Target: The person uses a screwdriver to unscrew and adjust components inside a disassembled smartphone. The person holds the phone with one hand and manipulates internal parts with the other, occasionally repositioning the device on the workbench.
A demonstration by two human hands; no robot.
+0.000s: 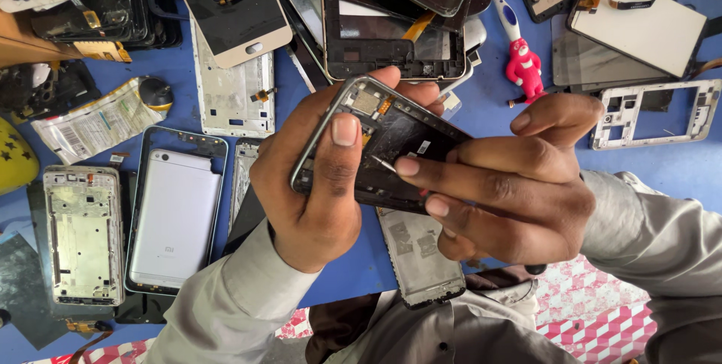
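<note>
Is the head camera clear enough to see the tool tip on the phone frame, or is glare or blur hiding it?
Head view: even light, soft shadows, no strong glare. The phone frame in the left hand is sharp; the thin metal tool tip in the right hand shows clearly. Edges bend slightly, wide-angle.

My work surface is a blue table (pixel 180 71), crowded with phone parts. At my left lies a silver phone back cover (pixel 174 217) set in a dark frame, and just beside it a bare metal midframe (pixel 83 235). Above them rests a white chassis plate (pixel 232 93), near a crinkled plastic packet (pixel 94 119) and a small round black cap (pixel 156 94). Along the far edge, dark screens (pixel 226 14) lie stacked, overlapping one another. To my right sit a small red figure (pixel 525 68), a white frame (pixel 656 112) and a pale screen panel (pixel 639 25).
</note>
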